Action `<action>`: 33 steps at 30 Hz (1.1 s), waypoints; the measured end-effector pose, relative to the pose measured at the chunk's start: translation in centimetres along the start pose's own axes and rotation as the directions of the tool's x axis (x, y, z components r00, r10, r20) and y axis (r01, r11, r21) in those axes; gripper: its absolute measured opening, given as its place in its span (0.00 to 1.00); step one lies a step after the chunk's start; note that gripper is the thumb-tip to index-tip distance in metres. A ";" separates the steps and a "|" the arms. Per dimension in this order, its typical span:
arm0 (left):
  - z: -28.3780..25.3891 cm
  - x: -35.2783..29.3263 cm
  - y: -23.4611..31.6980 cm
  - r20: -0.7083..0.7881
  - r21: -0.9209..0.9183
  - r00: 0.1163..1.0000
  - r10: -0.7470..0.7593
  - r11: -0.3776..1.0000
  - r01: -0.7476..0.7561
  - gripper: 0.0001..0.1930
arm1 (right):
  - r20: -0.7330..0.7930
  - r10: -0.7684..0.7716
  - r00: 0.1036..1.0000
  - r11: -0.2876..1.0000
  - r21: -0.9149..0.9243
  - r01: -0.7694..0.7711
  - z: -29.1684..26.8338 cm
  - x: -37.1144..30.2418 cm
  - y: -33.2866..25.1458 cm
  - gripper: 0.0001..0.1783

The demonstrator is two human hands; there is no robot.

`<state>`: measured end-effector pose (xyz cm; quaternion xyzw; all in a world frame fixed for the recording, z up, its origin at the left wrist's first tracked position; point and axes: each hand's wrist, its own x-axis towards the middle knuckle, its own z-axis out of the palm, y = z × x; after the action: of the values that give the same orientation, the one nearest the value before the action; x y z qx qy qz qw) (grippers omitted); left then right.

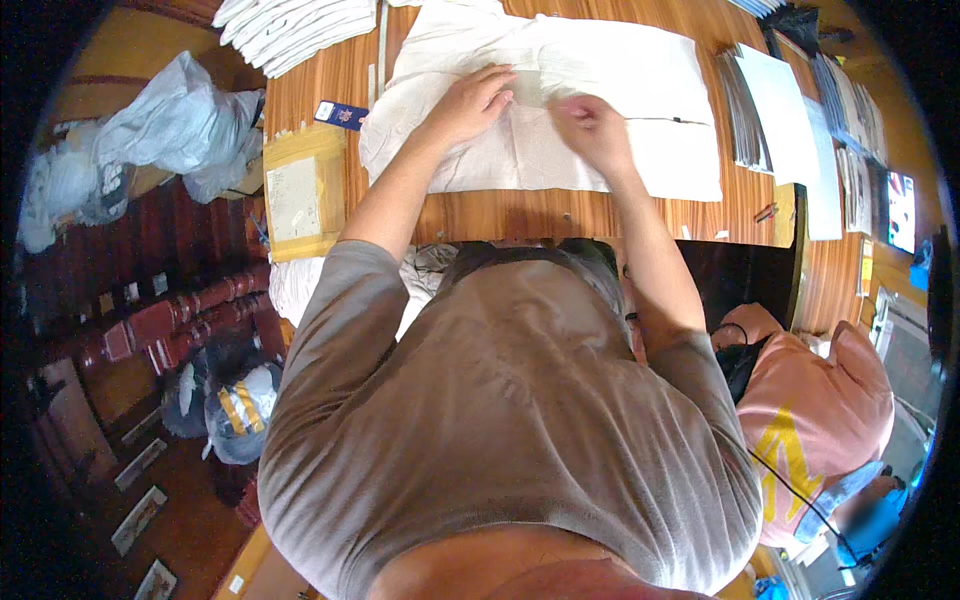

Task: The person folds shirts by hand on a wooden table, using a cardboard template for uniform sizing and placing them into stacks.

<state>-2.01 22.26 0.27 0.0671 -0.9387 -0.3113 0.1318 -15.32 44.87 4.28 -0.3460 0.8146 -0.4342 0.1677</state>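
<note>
A white cloth, likely a garment, lies spread across the wooden table in front of me, with creases on its left part. My left hand rests on its left half, fingers stretched out. Close by, my right hand is over the middle of the cloth with curled, slightly blurred fingers; what they pinch, if anything, is hidden. Between the two hands shows a pale, see-through-looking rectangular patch. A thin dark line ending in a small black mark runs along the cloth to the right of my right hand.
A dark blue tag lies left of the cloth. Folded white cloths are stacked at the far left, flat sheets and packs at the right. Plastic bags sit left of the table. A person in a pink shirt is at my right.
</note>
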 end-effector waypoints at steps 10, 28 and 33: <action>4.0 1.2 0.6 -0.146 0.261 0.986 -0.083 0.958 0.120 0.34 | 0.133 -0.309 0.942 0.763 -0.556 0.329 7.0 8.0 3.3 0.12; 3.4 3.2 0.6 -0.294 0.201 0.953 -0.078 0.969 0.141 0.15 | -0.605 -0.002 0.796 0.766 -0.513 -0.388 -14.0 5.1 17.2 0.15; 3.5 3.1 0.9 -0.340 0.238 0.940 0.008 0.968 0.078 0.11 | -0.583 -0.020 0.812 0.790 -0.508 -0.345 -14.5 4.7 16.6 0.14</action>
<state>-6.03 24.32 -1.25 0.1522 -0.9322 -0.1778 0.2761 -33.91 56.50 -1.07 -0.1628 0.9483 -0.2230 -0.1563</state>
